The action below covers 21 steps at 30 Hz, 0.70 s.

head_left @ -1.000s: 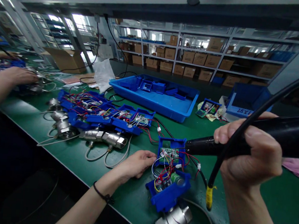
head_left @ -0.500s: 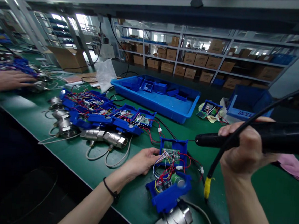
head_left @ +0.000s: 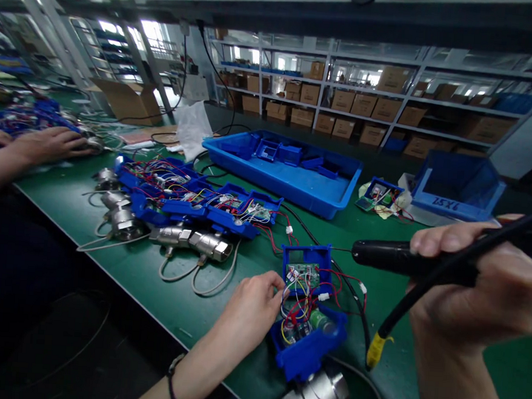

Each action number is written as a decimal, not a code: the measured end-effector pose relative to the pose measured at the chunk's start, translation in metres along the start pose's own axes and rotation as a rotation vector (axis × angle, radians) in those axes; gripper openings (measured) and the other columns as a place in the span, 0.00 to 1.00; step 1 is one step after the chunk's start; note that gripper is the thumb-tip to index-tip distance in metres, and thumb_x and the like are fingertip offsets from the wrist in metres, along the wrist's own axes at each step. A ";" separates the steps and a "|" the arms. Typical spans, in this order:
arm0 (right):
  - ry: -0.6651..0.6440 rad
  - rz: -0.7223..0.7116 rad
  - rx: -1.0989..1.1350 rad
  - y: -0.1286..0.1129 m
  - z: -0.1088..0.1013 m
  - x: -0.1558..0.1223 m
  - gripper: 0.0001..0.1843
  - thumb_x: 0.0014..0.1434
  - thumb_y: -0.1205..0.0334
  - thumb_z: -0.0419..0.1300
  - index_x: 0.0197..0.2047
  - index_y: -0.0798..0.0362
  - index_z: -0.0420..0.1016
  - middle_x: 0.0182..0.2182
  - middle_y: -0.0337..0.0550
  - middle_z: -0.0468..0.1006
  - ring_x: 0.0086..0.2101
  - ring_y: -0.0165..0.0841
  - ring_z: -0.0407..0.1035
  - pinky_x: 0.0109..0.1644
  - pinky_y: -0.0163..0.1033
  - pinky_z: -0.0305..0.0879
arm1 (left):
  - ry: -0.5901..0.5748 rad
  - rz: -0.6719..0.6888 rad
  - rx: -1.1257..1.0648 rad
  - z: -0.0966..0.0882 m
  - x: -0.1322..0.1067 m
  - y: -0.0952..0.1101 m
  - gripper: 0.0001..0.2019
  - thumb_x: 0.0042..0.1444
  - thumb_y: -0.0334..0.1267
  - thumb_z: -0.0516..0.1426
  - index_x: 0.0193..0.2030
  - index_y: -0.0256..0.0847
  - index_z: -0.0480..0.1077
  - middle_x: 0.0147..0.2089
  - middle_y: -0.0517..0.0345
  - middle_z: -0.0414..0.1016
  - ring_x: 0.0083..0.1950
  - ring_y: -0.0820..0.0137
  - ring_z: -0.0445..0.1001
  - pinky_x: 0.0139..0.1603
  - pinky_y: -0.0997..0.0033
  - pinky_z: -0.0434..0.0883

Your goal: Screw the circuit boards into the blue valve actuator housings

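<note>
My right hand [head_left: 478, 287] is closed round a black electric screwdriver [head_left: 394, 257], held level above the table with its thin bit pointing left toward an open blue valve housing [head_left: 308, 287]. A black cable with a yellow end [head_left: 375, 350] hangs from the tool. The housing shows a green circuit board and red, yellow and white wires, and sits on a steel valve body [head_left: 313, 397]. My left hand [head_left: 252, 305] rests beside the housing's left edge, fingertips curled against the wires.
A row of several blue wired housings with steel valves [head_left: 187, 209] lies to the left. A blue tray [head_left: 286, 170] and a blue bin [head_left: 455, 188] stand behind. Another person's hands [head_left: 46, 143] work at the far left. A pink cloth sits at right.
The screwdriver tip has drawn back to the right, away from the housing. My left hand has slid closer to the housing's wires. The view has shifted slightly.
</note>
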State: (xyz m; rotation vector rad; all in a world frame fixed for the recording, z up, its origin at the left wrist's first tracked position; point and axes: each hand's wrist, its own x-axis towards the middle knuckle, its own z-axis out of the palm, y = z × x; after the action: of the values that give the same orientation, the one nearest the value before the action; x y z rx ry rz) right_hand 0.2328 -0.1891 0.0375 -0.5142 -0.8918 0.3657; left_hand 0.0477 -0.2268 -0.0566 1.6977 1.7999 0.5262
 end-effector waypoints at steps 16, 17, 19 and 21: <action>-0.239 0.307 0.199 -0.008 0.012 -0.034 0.09 0.51 0.66 0.54 0.38 0.51 0.62 0.19 0.31 0.69 0.17 0.26 0.63 0.22 0.34 0.61 | 0.171 0.116 -0.177 0.014 -0.008 -0.004 0.11 0.58 0.40 0.51 0.36 0.39 0.73 0.17 0.66 0.58 0.21 0.73 0.59 0.25 0.74 0.55; -0.263 0.314 0.196 -0.006 0.011 -0.036 0.10 0.51 0.66 0.55 0.39 0.51 0.62 0.19 0.31 0.69 0.17 0.26 0.63 0.22 0.34 0.61 | 0.167 0.136 -0.219 0.016 -0.009 -0.004 0.12 0.59 0.40 0.50 0.37 0.39 0.74 0.18 0.64 0.62 0.22 0.73 0.61 0.25 0.74 0.56; -0.305 0.322 0.166 -0.001 0.009 -0.040 0.10 0.51 0.64 0.57 0.38 0.50 0.64 0.20 0.32 0.69 0.18 0.26 0.64 0.22 0.35 0.62 | 0.149 0.182 -0.291 0.019 -0.010 -0.005 0.14 0.59 0.40 0.50 0.38 0.39 0.75 0.24 0.60 0.72 0.26 0.72 0.67 0.28 0.74 0.60; -0.332 0.319 0.111 0.002 0.008 -0.042 0.10 0.51 0.62 0.59 0.38 0.51 0.65 0.22 0.33 0.69 0.18 0.27 0.64 0.21 0.37 0.64 | 0.122 0.199 -0.318 0.021 -0.011 -0.006 0.14 0.60 0.40 0.49 0.38 0.40 0.76 0.28 0.58 0.74 0.28 0.71 0.68 0.29 0.74 0.61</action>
State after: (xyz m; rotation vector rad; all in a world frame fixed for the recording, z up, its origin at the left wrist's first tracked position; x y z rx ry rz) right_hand 0.2017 -0.2063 0.0135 -0.5015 -1.1040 0.8045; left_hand 0.0570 -0.2404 -0.0750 1.6559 1.5361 0.9664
